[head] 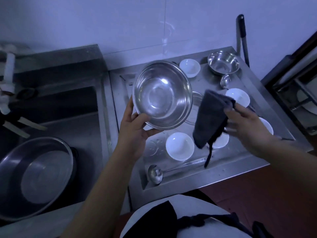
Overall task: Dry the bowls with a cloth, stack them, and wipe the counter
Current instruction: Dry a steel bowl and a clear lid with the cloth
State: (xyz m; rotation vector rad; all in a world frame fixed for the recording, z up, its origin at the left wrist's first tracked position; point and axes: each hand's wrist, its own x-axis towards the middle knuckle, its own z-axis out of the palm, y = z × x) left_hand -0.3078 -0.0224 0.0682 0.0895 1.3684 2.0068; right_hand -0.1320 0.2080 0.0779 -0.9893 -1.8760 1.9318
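Steel counter [240,162] by a tiled wall and sink [56,103] carries five white bowls and a second steel bowl [223,64] beneath the left grip [135,129] pinching a steel bowl's [163,95] rim, beside the right grip [247,121] clutching a dark cloth [210,117].

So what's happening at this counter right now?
A person stands at a steel counter. The left hand grips a large steel bowl by its rim, tilted up above the counter. The right hand holds a dark cloth beside it, not yet in the bowl. Several white bowls sit unstacked, and water drops show on the counter.
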